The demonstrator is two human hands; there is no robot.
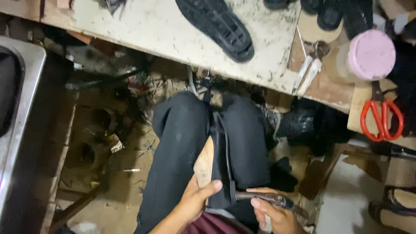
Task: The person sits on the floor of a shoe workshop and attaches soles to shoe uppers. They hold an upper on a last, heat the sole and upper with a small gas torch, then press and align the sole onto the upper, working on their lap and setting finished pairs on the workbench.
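Matt black shoe upper (222, 173) (tan insole), scuffed workbench (164, 30)

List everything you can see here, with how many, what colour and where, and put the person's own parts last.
shoe sole: one, black, tread up on the workbench
workbench: one, off-white, scuffed, across the top
scissors: one pair, red handles, right edge
round lid: one, pink, top right
metal basin: one, grey rim, far left
shoe upper: one, black with a tan insole, held between the knees
pliers: one, dark metal, gripping the upper's edge
trousers: black, on both legs, centre
left hand: holds the upper
right hand: holds the pliers
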